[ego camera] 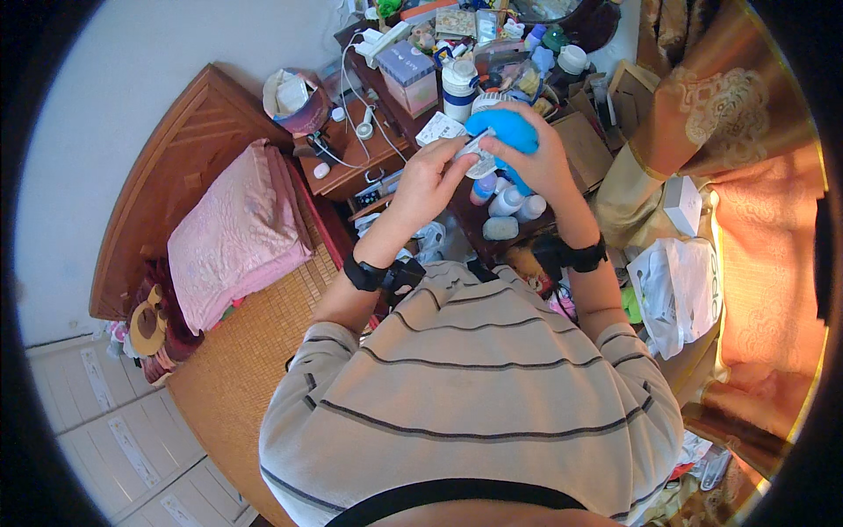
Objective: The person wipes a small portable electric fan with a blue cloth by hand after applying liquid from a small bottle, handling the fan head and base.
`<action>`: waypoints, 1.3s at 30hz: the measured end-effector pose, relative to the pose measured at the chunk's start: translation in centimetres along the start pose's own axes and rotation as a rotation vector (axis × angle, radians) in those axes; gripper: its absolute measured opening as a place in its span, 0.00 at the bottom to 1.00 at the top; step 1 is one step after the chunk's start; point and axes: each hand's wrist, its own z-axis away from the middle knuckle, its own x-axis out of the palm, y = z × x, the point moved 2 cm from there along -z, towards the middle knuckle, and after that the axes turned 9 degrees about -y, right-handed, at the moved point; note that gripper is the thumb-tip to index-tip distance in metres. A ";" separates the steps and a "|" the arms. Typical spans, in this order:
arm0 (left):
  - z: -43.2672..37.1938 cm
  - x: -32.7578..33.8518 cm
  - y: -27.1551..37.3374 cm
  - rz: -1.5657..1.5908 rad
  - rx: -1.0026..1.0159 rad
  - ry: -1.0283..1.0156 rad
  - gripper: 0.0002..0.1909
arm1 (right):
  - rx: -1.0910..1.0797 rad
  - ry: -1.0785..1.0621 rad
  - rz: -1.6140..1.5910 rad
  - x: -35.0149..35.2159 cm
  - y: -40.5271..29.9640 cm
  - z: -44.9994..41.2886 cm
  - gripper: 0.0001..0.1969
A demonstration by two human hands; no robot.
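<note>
Both of my hands are raised over a dark wooden dresser (471,224). My left hand (427,178) pinches a small white object (481,166) between thumb and fingers; its exact kind cannot be made out. A bright blue cloth (507,128) is bunched in my right hand (543,151), whose thumb also touches the white object. Part of the cloth hangs down below the fingers. Under my hands stand several small bottles (506,201). A white box with printing (440,128) lies just beyond my left fingers, and a white-and-blue tumbler (458,89) stands behind it.
Toiletries and boxes crowd the dresser's far end, including a purple-and-pink box (407,76). A nightstand (352,165) with a white cable (349,99) adjoins it. To the left is a bed with a woven mat (257,356) and pink pillow (240,230); orange curtains (770,277) hang right.
</note>
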 end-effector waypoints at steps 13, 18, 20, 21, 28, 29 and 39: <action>-1.5 2.5 -0.1 0.173 -0.183 0.361 0.15 | 0.037 0.662 -0.921 6.8 2.0 1.1 0.21; -1.2 3.2 -1.4 0.383 -0.206 0.335 0.16 | 0.110 0.702 -0.850 7.1 2.1 2.2 0.24; -0.8 3.1 -1.1 0.375 -0.218 0.288 0.16 | 0.150 0.613 -0.817 5.4 2.9 1.9 0.22; -0.7 3.0 -0.6 0.369 -0.226 0.238 0.16 | 0.148 0.614 -0.817 4.7 3.1 1.7 0.22; -0.3 2.0 -0.3 0.494 -0.279 -0.012 0.10 | 0.060 0.447 -0.511 2.2 2.0 1.3 0.19; -0.2 1.7 -0.3 0.494 -0.282 -0.011 0.10 | 0.027 0.374 -0.406 2.1 1.5 1.1 0.20; 0.6 -0.8 -2.6 0.363 -0.245 -0.137 0.11 | 0.006 -0.085 -0.039 1.6 -0.3 0.6 0.26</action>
